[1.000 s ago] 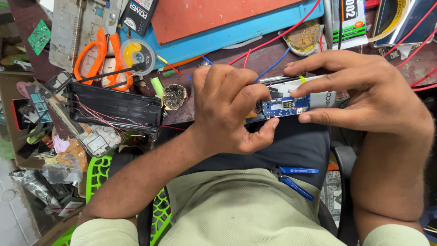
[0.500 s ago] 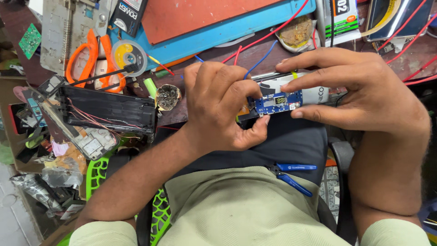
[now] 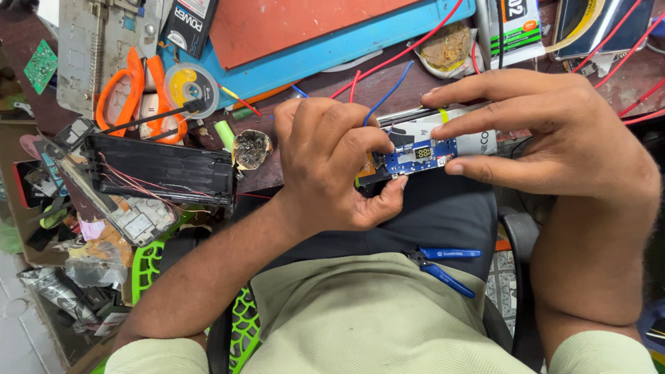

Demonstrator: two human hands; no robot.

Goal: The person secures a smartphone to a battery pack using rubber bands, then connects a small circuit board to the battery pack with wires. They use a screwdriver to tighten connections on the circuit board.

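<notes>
A small blue circuit board (image 3: pixel 418 158) with a lit digit display is held between both hands over my lap. My left hand (image 3: pixel 334 163) pinches its left end, fingers curled over it. My right hand (image 3: pixel 554 131) grips its right end between thumb and forefingers. Red and blue wires (image 3: pixel 388 90) run from the board up onto the bench. A white cylindrical part (image 3: pixel 465 137) lies just behind the board, under my right fingers.
Blue-handled pliers (image 3: pixel 443 266) rest on my lap. On the bench sit an open black device shell (image 3: pixel 163 170) with thin wires, orange scissors (image 3: pixel 131 90), a solder reel (image 3: pixel 188 84), a blue mat with a red pad (image 3: pixel 305 41) and a green circuit board (image 3: pixel 40 66).
The view has shifted slightly, so hands and board sit a little lower and left in the frame. Both hands keep the same hold on the blue board.
</notes>
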